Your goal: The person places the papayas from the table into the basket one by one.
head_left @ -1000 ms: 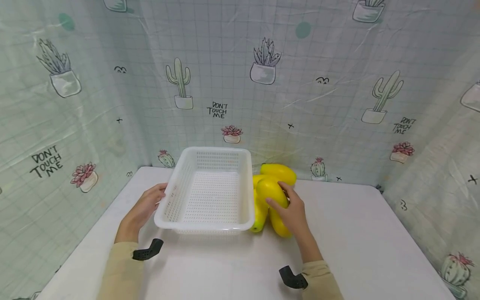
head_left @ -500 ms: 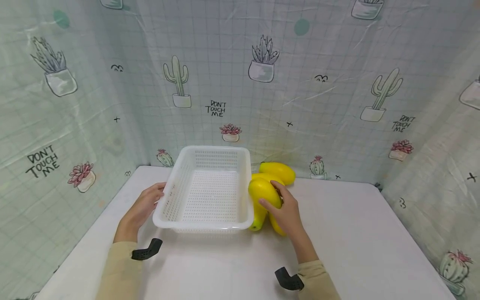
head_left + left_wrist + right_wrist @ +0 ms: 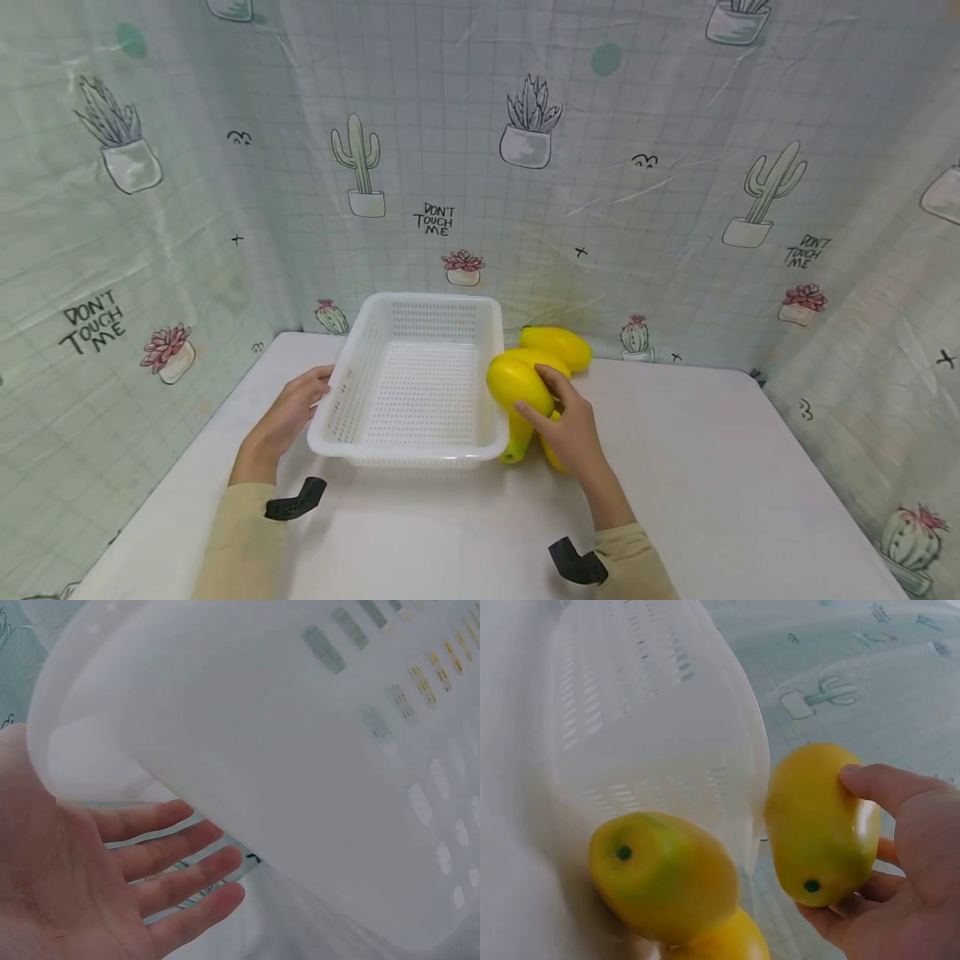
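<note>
A white perforated plastic basket [image 3: 423, 392] stands on the white table. My left hand [image 3: 296, 408] is at its left side. In the left wrist view, the straight fingers [image 3: 187, 870] lie under the rim, against or close to the outer wall; its thumb is hidden. My right hand [image 3: 570, 421] grips a yellow mango [image 3: 516, 383] at the basket's right rim, above the other fruit. The right wrist view shows this mango [image 3: 817, 825] between thumb and fingers, its dark stem spot facing the camera. A greenish-tipped mango [image 3: 660, 874] lies below, beside the basket wall.
More mangoes lie right of the basket: one at the back [image 3: 558, 346], one partly behind the held one [image 3: 553, 361], and others nearer the front, such as the green-tipped mango [image 3: 516, 446]. A cactus-printed curtain [image 3: 637, 208] surrounds the table [image 3: 712, 467] behind and at the sides.
My right hand has carried the held mango left, from above the pile to the basket's right rim. The left hand and the basket stay in place.
</note>
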Tool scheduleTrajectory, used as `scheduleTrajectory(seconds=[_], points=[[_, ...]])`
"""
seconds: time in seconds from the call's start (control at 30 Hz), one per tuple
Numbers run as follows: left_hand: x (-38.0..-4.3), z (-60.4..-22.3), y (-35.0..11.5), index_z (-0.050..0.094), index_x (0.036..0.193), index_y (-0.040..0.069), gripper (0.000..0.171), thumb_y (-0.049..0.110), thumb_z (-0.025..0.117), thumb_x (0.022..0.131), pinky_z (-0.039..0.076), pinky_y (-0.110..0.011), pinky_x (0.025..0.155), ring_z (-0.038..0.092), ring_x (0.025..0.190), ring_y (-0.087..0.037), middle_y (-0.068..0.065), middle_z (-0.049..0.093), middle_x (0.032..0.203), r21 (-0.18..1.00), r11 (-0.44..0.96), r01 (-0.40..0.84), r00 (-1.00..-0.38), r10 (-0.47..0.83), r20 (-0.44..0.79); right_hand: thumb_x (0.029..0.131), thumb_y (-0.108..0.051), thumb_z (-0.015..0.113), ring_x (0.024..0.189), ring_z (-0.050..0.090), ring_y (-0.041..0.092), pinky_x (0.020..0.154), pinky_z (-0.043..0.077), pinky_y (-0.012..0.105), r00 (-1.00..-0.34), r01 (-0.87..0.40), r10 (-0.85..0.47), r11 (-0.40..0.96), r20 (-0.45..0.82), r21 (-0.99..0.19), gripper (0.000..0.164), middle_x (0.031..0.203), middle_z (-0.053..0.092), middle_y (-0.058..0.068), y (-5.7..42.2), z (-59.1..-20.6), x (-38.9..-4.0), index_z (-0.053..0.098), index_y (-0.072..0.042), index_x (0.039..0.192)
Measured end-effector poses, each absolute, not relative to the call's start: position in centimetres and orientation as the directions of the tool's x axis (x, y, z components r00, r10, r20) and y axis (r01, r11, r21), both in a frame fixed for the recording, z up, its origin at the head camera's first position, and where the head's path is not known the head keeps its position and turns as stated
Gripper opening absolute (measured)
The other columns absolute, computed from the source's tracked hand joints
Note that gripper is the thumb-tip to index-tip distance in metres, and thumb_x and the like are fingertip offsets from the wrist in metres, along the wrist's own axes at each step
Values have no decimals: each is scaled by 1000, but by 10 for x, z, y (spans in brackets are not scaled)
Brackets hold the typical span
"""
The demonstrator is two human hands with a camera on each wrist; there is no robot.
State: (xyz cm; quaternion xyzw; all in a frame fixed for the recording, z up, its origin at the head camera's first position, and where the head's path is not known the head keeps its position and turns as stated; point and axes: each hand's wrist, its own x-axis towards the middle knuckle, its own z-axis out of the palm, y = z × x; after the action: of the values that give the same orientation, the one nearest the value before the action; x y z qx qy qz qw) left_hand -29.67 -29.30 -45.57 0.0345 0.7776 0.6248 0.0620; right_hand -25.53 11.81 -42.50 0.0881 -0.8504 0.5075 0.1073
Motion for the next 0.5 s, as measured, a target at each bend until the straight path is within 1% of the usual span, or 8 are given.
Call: scheduleTrajectory(seconds=[0.13,0.37,0.5], points=[[-297,-455,-293,33,148,10,49,22,32,101,18,-61,116,34,136,-30,-14,40,148,976,215,-21,-991,128,-49,87,-34,70,132,49,25,110,42,45,-953,-291,-64,464,297,-836,62,145,50,3,119,-425,-256,45,-20,142],[-294,-453,-291,31,150,11,50,23,33,101,14,-65,116,28,142,-33,-13,37,151,973,230,-32,-991,118,-60,89,-26,68,133,49,28,109,42,46,-938,-342,-113,442,327,-829,58,146,48,6,119,-426,-256,45,-18,141],[-293,-452,-290,31,149,11,50,22,33,101,15,-65,116,28,142,-33,-13,37,152,972,231,-35,-991,115,-62,89,-24,68,134,49,26,109,41,43,-935,-351,-117,417,334,-838,55,144,50,4,120,-427,-256,46,-17,139]])
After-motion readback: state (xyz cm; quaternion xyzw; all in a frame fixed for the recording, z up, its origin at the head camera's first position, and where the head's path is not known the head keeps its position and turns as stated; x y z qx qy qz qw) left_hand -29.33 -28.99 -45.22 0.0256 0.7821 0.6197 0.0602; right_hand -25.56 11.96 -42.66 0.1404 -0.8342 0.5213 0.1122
